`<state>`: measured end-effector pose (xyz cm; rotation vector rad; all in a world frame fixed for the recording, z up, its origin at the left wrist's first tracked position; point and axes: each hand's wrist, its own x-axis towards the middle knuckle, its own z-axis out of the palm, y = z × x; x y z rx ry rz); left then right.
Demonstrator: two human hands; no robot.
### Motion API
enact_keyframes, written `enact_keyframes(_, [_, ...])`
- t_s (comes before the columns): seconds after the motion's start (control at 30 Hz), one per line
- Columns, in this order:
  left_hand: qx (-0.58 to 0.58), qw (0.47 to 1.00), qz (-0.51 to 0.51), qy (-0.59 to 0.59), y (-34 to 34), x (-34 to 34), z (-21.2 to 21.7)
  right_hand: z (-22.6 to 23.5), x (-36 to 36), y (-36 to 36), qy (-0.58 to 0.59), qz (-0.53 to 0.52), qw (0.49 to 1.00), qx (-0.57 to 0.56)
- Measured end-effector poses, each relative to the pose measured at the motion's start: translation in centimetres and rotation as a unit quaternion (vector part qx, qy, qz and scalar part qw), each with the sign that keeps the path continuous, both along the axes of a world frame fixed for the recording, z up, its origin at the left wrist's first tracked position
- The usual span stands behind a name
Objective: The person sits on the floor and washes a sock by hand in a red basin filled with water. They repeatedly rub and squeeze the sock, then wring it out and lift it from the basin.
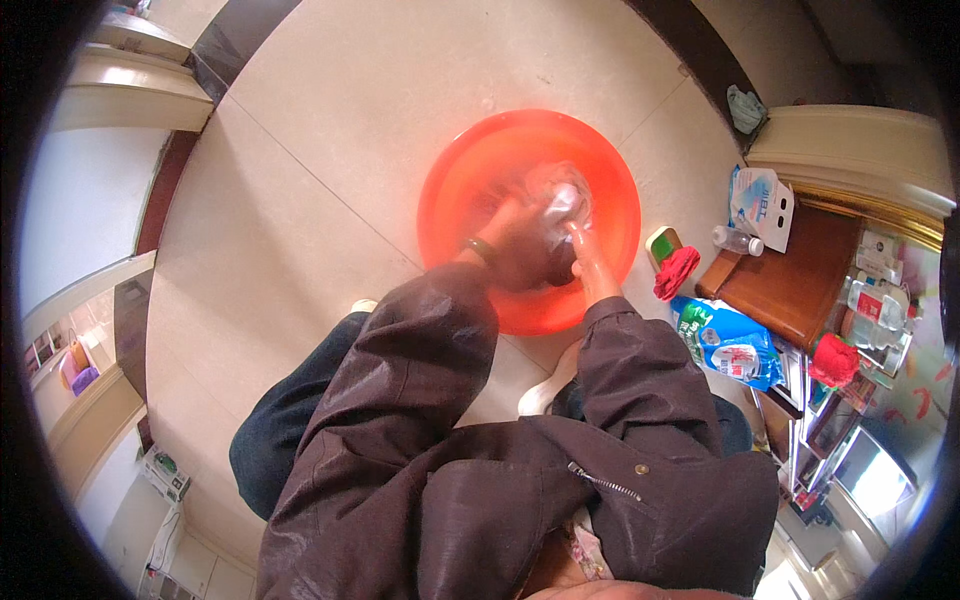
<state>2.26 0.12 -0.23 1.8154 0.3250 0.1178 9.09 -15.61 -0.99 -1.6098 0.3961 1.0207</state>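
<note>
A round orange plastic basin [450, 190] with smooth, glossy walls sits on the pale tiled floor [330, 120], at about 12 o'clock from the person. Inside it lies a bunched, wet cloth [558, 200], pale and pinkish on top and darker underneath, crumpled into a lump at the basin's middle.

The left hand [515, 235] is down in the basin at the cloth's 8 o'clock, fingers curled into the fabric and gripping it; a dark bangle [480, 248] circles the wrist. The right hand [588, 255] lies at the cloth's 5 o'clock, fingers fairly straight and pressed against the lump; whether it grips is unclear. Both sleeves are a shiny dark brown, leather-like material.

At 3 o'clock from the basin, on the floor, are a green block [661, 241], a fuzzy red rag [676, 271] touching it, and a soft blue pouch [730, 345] lying flat. Beyond them stands a brown wooden stool [790, 275] bearing a white carton [765, 205] and a small clear bottle [738, 240].
</note>
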Motion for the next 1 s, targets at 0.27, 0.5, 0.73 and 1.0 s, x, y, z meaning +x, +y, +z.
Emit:
enact_keyframes(0.27, [-0.023,0.995,-0.037,0.086,-5.9,2.4,6.0,-4.6,-0.8,1.5,-0.085,-0.031,0.959,0.269])
enact_keyframes(0.5, [-0.097,0.986,0.135,0.030,-0.3,0.6,5.1,5.6,-2.4,6.0,0.170,-0.184,0.927,0.279])
enact_keyframes(0.73, [-0.299,0.952,-0.055,0.024,0.9,-2.5,1.6,8.5,-0.4,4.8,0.092,-0.097,0.897,0.422])
enact_keyframes(1.0, [-0.342,0.931,-0.080,0.101,2.0,-3.2,0.9,3.9,1.5,2.1,0.075,0.014,0.973,0.220])
